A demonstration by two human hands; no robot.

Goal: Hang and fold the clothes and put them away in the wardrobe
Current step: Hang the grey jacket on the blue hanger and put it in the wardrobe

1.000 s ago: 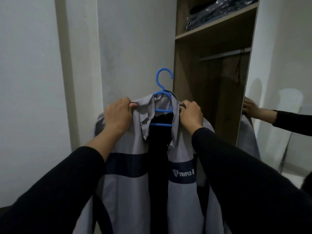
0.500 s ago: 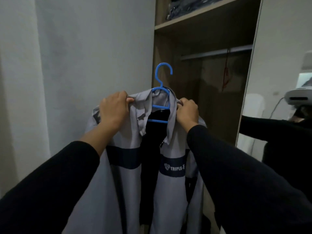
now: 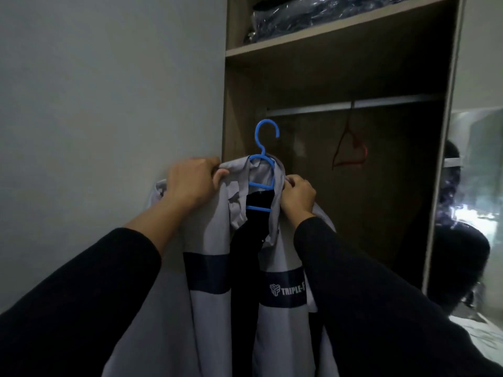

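Observation:
A grey jacket (image 3: 209,308) with a dark blue chest band and white lettering hangs on a blue plastic hanger (image 3: 265,148), held up in front of me. My left hand (image 3: 192,180) grips the jacket's left shoulder near the collar. My right hand (image 3: 298,195) pinches the right side of the collar beside the hanger. The hanger's hook points up, below and left of the metal rail (image 3: 353,104) inside the open wooden wardrobe (image 3: 299,74).
A red hanger (image 3: 349,148) hangs on the rail to the right. Dark clothes in plastic (image 3: 313,17) lie on the top shelf. A mirrored door (image 3: 473,213) stands at the right. A pale wall (image 3: 109,91) fills the left.
The view has swung right and closer, so the wardrobe interior and rail now fill the frame. Both hands keep the same hold on the jacket, carried toward the wardrobe.

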